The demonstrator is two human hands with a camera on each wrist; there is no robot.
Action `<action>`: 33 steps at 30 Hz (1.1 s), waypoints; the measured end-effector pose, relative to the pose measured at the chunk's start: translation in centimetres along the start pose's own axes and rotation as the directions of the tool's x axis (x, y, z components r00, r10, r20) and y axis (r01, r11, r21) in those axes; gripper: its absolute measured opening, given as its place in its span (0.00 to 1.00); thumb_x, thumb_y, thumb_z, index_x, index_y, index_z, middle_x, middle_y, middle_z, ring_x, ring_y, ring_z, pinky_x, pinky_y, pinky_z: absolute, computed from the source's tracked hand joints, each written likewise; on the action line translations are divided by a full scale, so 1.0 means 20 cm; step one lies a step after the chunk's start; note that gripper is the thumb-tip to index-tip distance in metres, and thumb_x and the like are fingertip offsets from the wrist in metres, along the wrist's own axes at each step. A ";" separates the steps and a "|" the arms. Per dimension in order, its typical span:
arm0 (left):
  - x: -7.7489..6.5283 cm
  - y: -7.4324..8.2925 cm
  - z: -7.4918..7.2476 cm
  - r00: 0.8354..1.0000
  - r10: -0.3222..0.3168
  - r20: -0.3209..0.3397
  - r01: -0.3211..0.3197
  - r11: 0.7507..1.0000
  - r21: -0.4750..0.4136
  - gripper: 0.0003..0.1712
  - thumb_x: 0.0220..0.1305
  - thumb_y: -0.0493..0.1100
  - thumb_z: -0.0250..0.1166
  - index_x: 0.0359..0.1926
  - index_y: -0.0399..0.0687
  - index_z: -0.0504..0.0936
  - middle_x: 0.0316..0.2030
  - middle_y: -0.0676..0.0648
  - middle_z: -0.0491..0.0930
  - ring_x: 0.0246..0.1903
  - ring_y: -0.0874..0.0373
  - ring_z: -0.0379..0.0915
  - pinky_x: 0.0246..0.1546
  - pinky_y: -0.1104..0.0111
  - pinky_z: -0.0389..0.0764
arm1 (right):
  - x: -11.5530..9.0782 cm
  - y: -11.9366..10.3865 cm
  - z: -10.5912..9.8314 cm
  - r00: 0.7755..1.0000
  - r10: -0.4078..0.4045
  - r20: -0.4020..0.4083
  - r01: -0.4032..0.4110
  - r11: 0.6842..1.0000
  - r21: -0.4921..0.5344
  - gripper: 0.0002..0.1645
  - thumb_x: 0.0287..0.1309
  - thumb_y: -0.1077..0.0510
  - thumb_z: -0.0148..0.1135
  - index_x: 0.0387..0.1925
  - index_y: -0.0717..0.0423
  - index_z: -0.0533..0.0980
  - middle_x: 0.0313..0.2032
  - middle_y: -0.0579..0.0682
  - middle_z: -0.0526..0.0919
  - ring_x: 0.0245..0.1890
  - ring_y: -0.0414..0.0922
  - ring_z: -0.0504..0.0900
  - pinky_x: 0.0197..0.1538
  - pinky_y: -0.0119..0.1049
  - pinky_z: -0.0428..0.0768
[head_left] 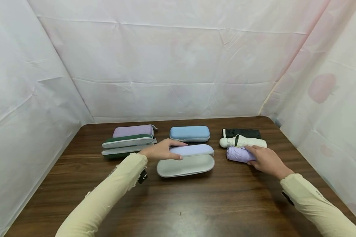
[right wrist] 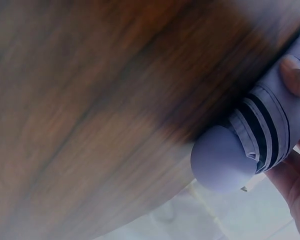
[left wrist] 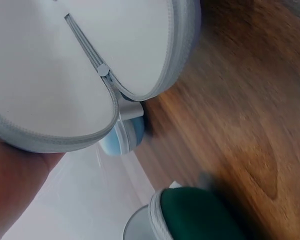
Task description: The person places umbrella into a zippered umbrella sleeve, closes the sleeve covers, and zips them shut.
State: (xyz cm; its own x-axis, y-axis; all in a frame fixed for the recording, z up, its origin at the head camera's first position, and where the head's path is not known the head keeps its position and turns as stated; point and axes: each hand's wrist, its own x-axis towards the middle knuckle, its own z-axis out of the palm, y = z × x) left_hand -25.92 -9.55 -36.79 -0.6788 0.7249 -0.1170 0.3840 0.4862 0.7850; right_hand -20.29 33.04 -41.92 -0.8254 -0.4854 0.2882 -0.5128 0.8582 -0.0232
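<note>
The left hand (head_left: pixel 162 150) pinches the lid of a lavender case (head_left: pixel 192 150) by its left end, thumb in front and fingers behind. The case gapes towards the wearer, a long rounded shell with a grey zip along its rims and a smooth, pale lining laid bare. The right hand (head_left: pixel 267 160) grips a lavender umbrella (head_left: pixel 239 154), a cylinder of softly wrinkled cloth just right of the case; the right wrist view shows its smooth domed end and dark bands.

Just beyond the right hand lies a white umbrella (head_left: pixel 251 142) with a round knob, and behind that a black roll (head_left: pixel 245 133) of cloth. To the left of the left hand stands a green case (head_left: pixel 133 137), its grey-rimmed halves parted; what it holds, if anything, is hard to make out. A purple case (head_left: pixel 133 131) sits behind that one, and a closed blue case (head_left: pixel 190 132), zipped and round-cornered, lies beyond the left hand. Beneath everything runs a dark wood-grain table (head_left: pixel 219 197).
</note>
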 end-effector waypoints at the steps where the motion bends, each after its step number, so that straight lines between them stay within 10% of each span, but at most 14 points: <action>1: 0.01 0.00 0.00 1.000 -0.001 0.002 0.001 1.000 0.000 0.33 0.57 0.51 0.69 0.64 0.59 0.72 0.62 0.53 0.69 0.52 0.61 0.69 0.48 0.62 0.73 | 0.00 0.00 0.00 1.000 -0.001 -0.002 0.001 1.000 -0.001 0.36 0.37 0.61 0.78 0.52 0.63 0.75 0.41 0.60 0.81 0.36 0.57 0.82 0.37 0.54 0.77; 23: 0.07 -0.03 0.02 0.997 -0.064 0.034 0.067 0.996 -0.065 0.32 0.60 0.47 0.67 0.65 0.49 0.71 0.61 0.48 0.69 0.49 0.57 0.71 0.47 0.63 0.73 | -0.01 -0.05 -0.01 0.998 -0.026 -0.061 0.025 0.999 -0.023 0.34 0.37 0.59 0.77 0.50 0.60 0.77 0.35 0.54 0.80 0.27 0.50 0.80 0.29 0.50 0.77; 33: 0.08 -0.05 0.04 0.997 -0.073 0.037 0.074 0.997 -0.027 0.33 0.62 0.50 0.65 0.66 0.48 0.70 0.60 0.48 0.70 0.50 0.58 0.70 0.48 0.61 0.72 | 0.00 -0.20 -0.16 0.955 -0.215 -0.202 0.212 0.976 -0.039 0.35 0.29 0.62 0.78 0.48 0.59 0.79 0.36 0.50 0.80 0.30 0.46 0.80 0.27 0.45 0.77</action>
State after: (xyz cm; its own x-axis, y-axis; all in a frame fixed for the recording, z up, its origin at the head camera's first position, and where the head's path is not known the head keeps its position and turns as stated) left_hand -26.87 -8.48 -38.15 -0.6814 0.7050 -0.1966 0.3154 0.5253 0.7903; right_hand -17.55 30.10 -38.74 -0.6303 -0.6149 0.4738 -0.6664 0.7417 0.0762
